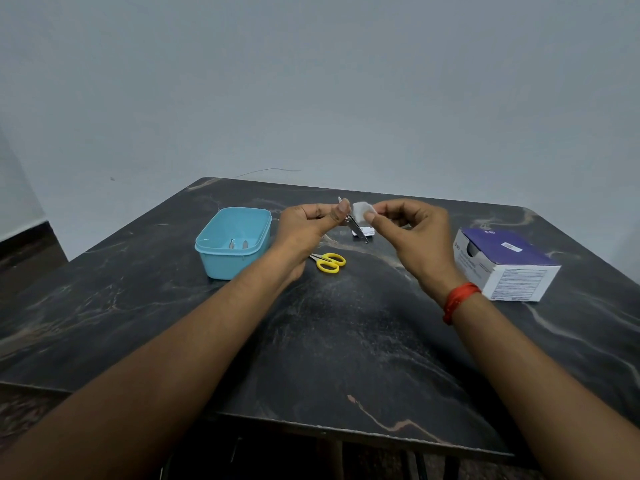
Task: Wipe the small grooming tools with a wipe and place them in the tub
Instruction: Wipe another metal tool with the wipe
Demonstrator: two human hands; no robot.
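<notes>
My left hand [311,221] grips a small metal nail clipper [356,227] above the table, its lever swung up. My right hand [408,226] pinches a small white wipe [362,211] right beside the clipper; whether they touch I cannot tell. A light blue plastic tub [211,242] stands to the left with two small metal tools [238,243] lying inside. Yellow-handled scissors [329,262] lie on the table below my left hand.
A purple and white box of wipes [505,265] sits at the right. A torn wipe wrapper [369,233] lies behind the hands. The dark marble table [346,341] ends at a wall behind and has its front edge close to me.
</notes>
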